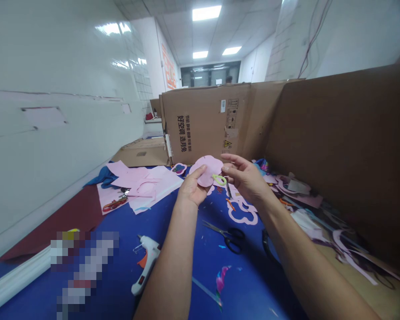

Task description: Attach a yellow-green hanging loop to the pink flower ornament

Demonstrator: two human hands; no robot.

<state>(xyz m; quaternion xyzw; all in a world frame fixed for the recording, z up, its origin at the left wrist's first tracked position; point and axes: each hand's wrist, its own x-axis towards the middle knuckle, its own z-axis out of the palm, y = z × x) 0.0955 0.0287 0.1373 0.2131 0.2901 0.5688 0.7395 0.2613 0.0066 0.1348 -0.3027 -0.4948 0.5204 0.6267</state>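
1. The person's left hand point(192, 189) is closed on a pale pink foam flower cutout point(208, 169), with the thumb across its front and the fingers hidden behind it
2. The pale pink foam flower cutout sits upright in that grip, above the palm and between the two hands, its lobed edge rising past the left thumb
3. The right hand point(245, 178) is held close beside the cutout, its fingers curled into a narrow grip near a lime-green plastic loop point(219, 180) at the cutout's lower edge; I cannot tell whether they are holding the loop
4. A thin metal piece shows just below the loop, too small to identify
5. Under the hands, a pink foam flower outline point(242, 212) lies on a blue work table point(190, 284), beside black-handled steel scissors point(228, 237)
6. A white hot glue gun point(146, 263) with an orange trigger lies to the left of the scissors
7. Farther left are cut pink foam sheets point(150, 189), a dark red sheet point(70, 218) and a crumpled blue cloth point(103, 178)
8. Pink foam scraps point(296, 191) lie to the right against a brown cardboard panel point(340, 142), and a printed cardboard box point(203, 124) stands ahead
9. A pixelated patch at lower left is too blurred to read
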